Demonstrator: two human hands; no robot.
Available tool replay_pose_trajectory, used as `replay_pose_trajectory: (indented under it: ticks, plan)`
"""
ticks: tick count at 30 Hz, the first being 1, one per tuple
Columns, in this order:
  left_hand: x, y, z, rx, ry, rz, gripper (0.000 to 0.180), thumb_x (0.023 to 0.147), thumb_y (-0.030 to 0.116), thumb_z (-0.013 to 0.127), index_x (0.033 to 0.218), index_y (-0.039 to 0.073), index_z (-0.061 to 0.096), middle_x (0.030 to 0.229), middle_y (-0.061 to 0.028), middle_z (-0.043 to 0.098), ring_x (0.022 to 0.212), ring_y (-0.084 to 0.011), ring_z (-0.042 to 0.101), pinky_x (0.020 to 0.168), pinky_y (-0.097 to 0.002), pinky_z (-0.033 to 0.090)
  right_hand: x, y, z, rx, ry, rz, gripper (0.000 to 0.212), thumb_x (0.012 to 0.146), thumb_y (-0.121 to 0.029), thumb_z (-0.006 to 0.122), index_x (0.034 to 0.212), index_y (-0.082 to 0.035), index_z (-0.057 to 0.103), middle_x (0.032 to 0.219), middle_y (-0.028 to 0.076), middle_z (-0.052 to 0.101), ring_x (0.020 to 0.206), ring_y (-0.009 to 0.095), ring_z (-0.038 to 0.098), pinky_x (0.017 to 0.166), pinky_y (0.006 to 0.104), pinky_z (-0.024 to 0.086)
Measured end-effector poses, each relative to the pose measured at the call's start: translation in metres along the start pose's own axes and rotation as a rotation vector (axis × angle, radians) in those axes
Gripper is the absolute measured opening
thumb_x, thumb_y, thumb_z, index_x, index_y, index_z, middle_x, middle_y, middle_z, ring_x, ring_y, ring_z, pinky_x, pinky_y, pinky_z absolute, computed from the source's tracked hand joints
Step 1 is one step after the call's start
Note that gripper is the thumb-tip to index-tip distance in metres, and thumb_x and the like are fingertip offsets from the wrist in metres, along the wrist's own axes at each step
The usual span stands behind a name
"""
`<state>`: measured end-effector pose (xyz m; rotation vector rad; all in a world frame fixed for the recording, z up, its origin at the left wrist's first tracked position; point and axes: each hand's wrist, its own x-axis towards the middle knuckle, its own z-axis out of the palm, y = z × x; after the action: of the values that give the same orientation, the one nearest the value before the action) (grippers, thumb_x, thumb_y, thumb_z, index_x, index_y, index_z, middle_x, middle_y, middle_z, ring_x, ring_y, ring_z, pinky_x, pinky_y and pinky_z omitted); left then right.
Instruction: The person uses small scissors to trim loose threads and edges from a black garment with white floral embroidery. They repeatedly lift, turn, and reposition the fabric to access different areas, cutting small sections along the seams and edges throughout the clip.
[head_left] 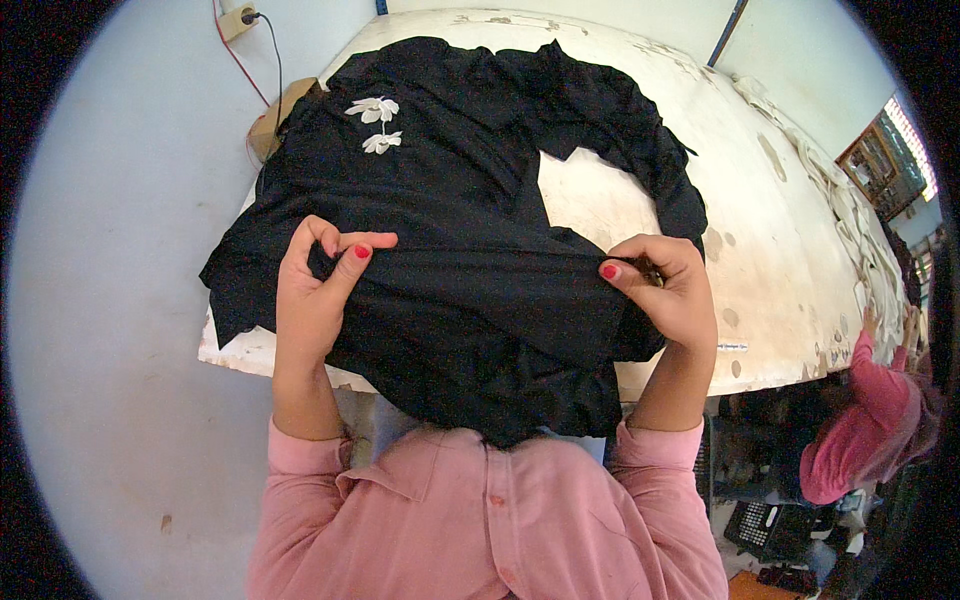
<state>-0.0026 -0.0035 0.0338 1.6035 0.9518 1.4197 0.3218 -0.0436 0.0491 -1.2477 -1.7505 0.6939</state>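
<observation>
A black garment (440,190) with a sleeve curving round at the right is spread over the table, its near part hanging over the front edge against my body. Two white flower shapes (375,110) decorate its upper left. My left hand (318,285) pinches the black cloth between thumb and fingers, with the index finger stretched along it. At the right, my right hand (668,285) pinches the same cloth. Between the two hands a fold of fabric is drawn fairly straight across. Both hands are raised near the table's front edge.
The pale, stained table (770,290) reaches far back and right. Bunched pale cloth (820,170) lies along its right side. A person in pink (870,420) works at the far right. A plugged-in socket (238,20) hangs by the left wall. Dark crates (755,525) stand below right.
</observation>
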Motion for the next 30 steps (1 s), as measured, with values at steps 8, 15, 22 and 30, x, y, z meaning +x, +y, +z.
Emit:
replay_pose_trajectory:
  ticks: [8, 15, 22, 30]
  plan:
    - [0.015, 0.007, 0.029, 0.703, 0.038, 0.486, 0.047, 0.076, 0.011, 0.072, 0.118, 0.005, 0.052, 0.119, -0.0157, 0.059, 0.112, -0.0296, 0.054, 0.096, -0.0354, 0.039, -0.002, -0.006, 0.019, 0.294, 0.020, 0.008, 0.012, 0.085, -0.009, 0.067, 0.094, -0.001, 0.064, 0.077, -0.004, 0.060, 0.070, 0.003, 0.048, 0.062, 0.0191, 0.038]
    - [0.029, 0.014, 0.081, -0.031, -0.454, 0.048, 0.009, 0.079, 0.006, 0.072, 0.085, 0.000, 0.069, 0.088, -0.0061, 0.068, 0.074, -0.0136, 0.064, 0.069, -0.0229, 0.050, -0.003, -0.014, 0.022, 0.397, 0.040, -0.022, 0.012, 0.086, -0.008, 0.065, 0.096, 0.000, 0.064, 0.080, -0.003, 0.060, 0.074, 0.005, 0.050, 0.068, 0.0194, 0.039]
    - [0.067, -0.018, 0.038, -0.644, 0.253, 0.037, 0.031, 0.094, 0.011, 0.054, 0.124, -0.001, 0.054, 0.117, -0.0150, 0.060, 0.103, -0.0162, 0.060, 0.088, -0.0282, 0.049, -0.013, -0.002, 0.016, 0.449, 0.152, 0.016, 0.013, 0.086, -0.011, 0.067, 0.092, 0.000, 0.063, 0.078, -0.004, 0.058, 0.073, 0.005, 0.050, 0.067, 0.0195, 0.039]
    - [0.021, 0.010, 0.096, -0.181, -0.597, -0.080, 0.032, 0.084, 0.011, 0.070, 0.112, 0.000, 0.060, 0.100, -0.0056, 0.064, 0.093, -0.0097, 0.060, 0.081, -0.0227, 0.047, -0.009, -0.007, 0.030, 0.385, 0.180, -0.008, 0.012, 0.083, -0.013, 0.070, 0.084, -0.003, 0.064, 0.076, -0.002, 0.060, 0.071, 0.005, 0.050, 0.064, 0.0199, 0.040]
